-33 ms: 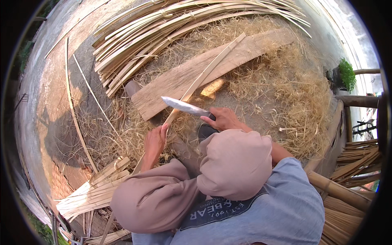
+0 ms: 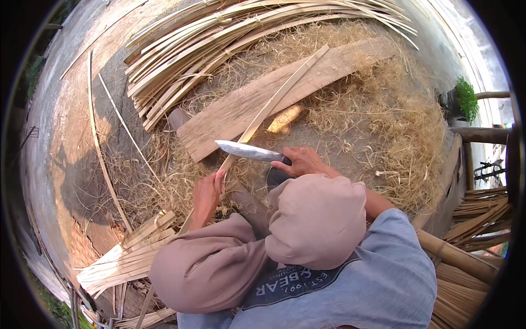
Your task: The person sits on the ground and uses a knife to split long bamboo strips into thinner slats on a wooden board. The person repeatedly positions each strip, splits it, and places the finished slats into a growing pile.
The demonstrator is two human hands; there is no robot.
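Note:
My left hand (image 2: 207, 193) is closed around a long pale bamboo strip (image 2: 285, 91), which slants up and to the right across a flat wooden board (image 2: 219, 118). The strip's near end passes back beside my left knee. In my right hand (image 2: 301, 162) is the dark handle of a knife (image 2: 249, 151). Its broad blade points left and lies across the strip, just beyond my left fingers. Whether the edge bites into the bamboo I cannot tell.
Curled shavings (image 2: 394, 142) cover the ground around the board. A large pile of bamboo strips (image 2: 181, 71) lies at the far side, with a smaller stack (image 2: 123, 257) at the near left. On the right runs a bamboo pole (image 2: 457, 257).
The knife has come slightly nearer to me along the strip, and its blade lies more level. My right hand has shifted a little to the right; my left hand has hardly moved.

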